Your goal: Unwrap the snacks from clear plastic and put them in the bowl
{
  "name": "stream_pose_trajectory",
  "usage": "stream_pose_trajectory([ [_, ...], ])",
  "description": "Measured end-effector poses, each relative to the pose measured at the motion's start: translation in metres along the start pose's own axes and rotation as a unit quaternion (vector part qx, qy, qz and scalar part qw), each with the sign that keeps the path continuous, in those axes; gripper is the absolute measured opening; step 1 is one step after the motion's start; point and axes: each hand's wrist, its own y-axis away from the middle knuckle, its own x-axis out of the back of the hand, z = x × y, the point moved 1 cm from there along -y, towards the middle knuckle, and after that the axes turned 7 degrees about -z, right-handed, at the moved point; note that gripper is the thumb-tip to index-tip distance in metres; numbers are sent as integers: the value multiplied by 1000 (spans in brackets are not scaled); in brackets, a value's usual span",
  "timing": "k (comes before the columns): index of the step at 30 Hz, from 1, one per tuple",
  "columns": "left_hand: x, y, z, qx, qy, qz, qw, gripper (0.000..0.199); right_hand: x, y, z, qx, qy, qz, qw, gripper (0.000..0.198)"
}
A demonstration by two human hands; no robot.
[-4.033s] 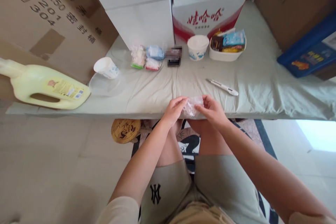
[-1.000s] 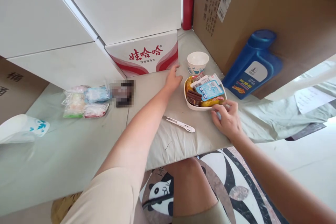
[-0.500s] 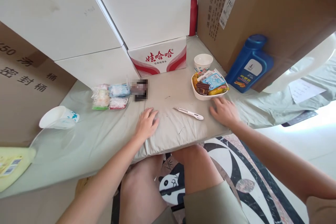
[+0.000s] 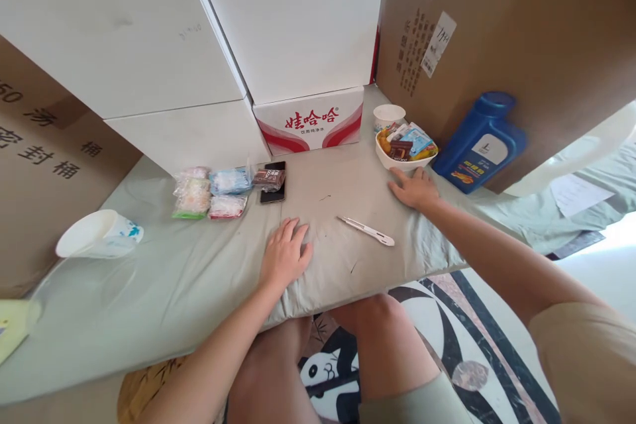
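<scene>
My left hand point(image 4: 287, 253) lies palm down on the cloth-covered table, fingers spread, holding nothing. To its right is a slim white utility knife point(image 4: 366, 230), untouched. My right hand point(image 4: 415, 189) rests with fingers apart at the front of a white bowl point(image 4: 400, 164), its fingertips at or very near the rim; contact is unclear. Small wrapped snacks point(image 4: 416, 140) fill the bowl. Beyond my left hand a brown snack packet point(image 4: 269, 177) sits on a black phone point(image 4: 273, 197). Beside them are blue snack packets point(image 4: 231, 181), a red-edged packet point(image 4: 227, 207) and a green-edged packet point(image 4: 192, 197).
Behind the bowl stands a paper cup point(image 4: 389, 114). A blue bottle point(image 4: 479, 142) leans by the large brown carton point(image 4: 501, 33) on the right. White boxes point(image 4: 298, 33) line the back. Another paper cup point(image 4: 102, 238) tilts at the left, near a yellow container point(image 4: 14, 328).
The camera view has shifted, so the table sits a little lower in the picture. My right hand has shifted slightly along the bowl's front. My left hand stays flat on the table.
</scene>
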Motion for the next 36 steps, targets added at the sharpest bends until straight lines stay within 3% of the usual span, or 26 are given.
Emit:
stream_pose_trajectory([
  [4, -2, -1, -2, 6, 4, -12, 1000, 48, 10, -61, 2, 11, -13, 18, 1000, 69],
  [9, -5, 0, -5, 15, 8, -41, 999, 48, 28, -146, -27, 15, -42, 11, 999, 69],
  [12, -6, 1, -7, 18, 14, -48, 999, 47, 30, -173, -42, 10, -46, 19, 999, 70],
  [14, -6, 1, -8, 17, 22, -44, 999, 47, 29, -173, -43, 20, -41, 19, 999, 72],
  [19, -4, 1, -4, 16, 37, -28, 999, 46, 23, -128, -34, 55, -20, -8, 998, 69],
  [23, -1, 5, 0, 5, 50, -20, 999, 47, 11, -64, -25, 91, -23, -6, 996, 67],
  [29, -2, 11, 10, 9, 65, -4, 998, 46, -28, 42, 5, 150, -31, 23, 988, 66],
  [33, 0, 21, 23, 11, 72, -12, 997, 44, -45, 94, 25, 140, -36, 23, 989, 70],
  [36, 21, 47, 7, -4, 78, 1, 997, 44, -48, 109, 28, 127, -29, 12, 991, 77],
])
